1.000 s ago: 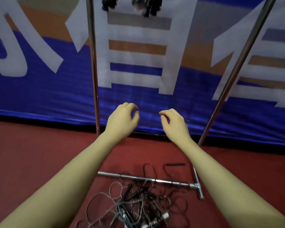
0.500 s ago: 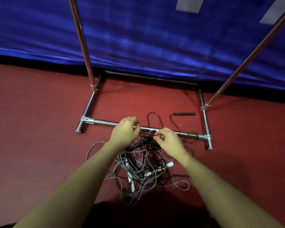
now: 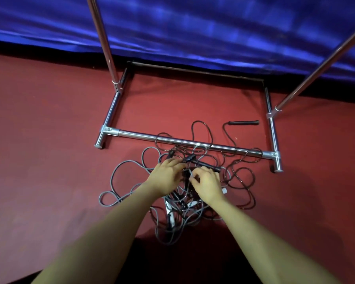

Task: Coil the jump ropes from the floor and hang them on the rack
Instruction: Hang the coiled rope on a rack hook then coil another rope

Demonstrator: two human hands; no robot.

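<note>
Both hands reach into the tangled ropes [image 3: 178, 193] on the floor [image 3: 49, 160], the right hand [image 3: 208, 184] pinching a grey strand and the left hand [image 3: 166, 177] with fingers spread narrow on the pile, likely to tease one free.

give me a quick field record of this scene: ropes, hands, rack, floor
ropes: tangled jump ropes piled on the floor, some loops draped over the rack's front base bar
loose handle: black handle lying apart, inside the base frame
left hand: on the pile, fingers reaching in
right hand: pinching a grey cord
rack: chrome, two uprights
floor: red

Red floor [image 3: 49, 160] under a tangle of jump ropes [image 3: 193, 201] and the rack [image 3: 189, 142] base.
</note>
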